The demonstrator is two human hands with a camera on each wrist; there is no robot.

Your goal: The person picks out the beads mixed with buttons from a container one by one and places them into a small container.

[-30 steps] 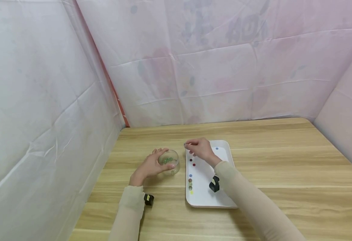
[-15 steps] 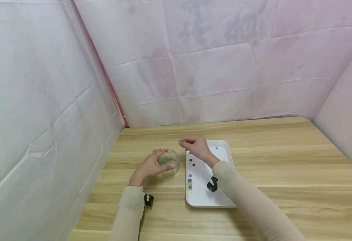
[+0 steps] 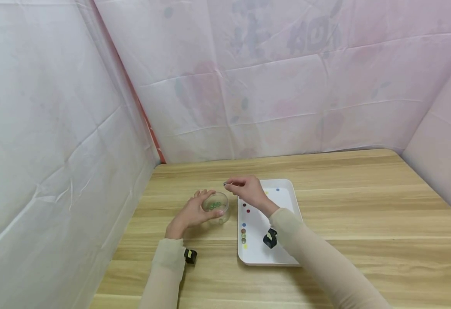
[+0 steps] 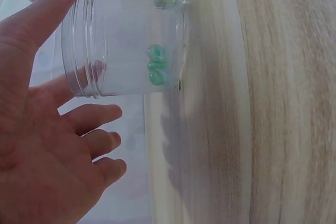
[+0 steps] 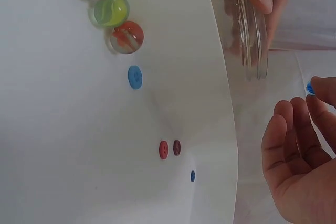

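My left hand [image 3: 199, 207] grips a clear glass jar [image 3: 216, 206] standing on the wooden table; the left wrist view shows the left hand [image 4: 65, 85], thumb on the jar [image 4: 126, 35], with green marbles [image 4: 156, 64] at its bottom. My right hand [image 3: 229, 184] pinches a small blue piece [image 3: 225, 183] in the air just above and behind the jar's mouth. The right wrist view shows the piece [image 5: 310, 88] at the fingertips of the right hand [image 5: 314, 95], beside the jar [image 5: 247, 30].
A white tray [image 3: 283, 201] lies right of the jar. It holds three marbles [image 5: 113, 11], a blue button [image 5: 135, 77], two red buttons [image 5: 164, 149] and a further blue button [image 3: 277, 189]. Pale fabric walls close the left and back sides.
My right hand has carried the pinched piece leftward, from over the tray's far left corner to above the jar. The left hand and the jar have stayed put.
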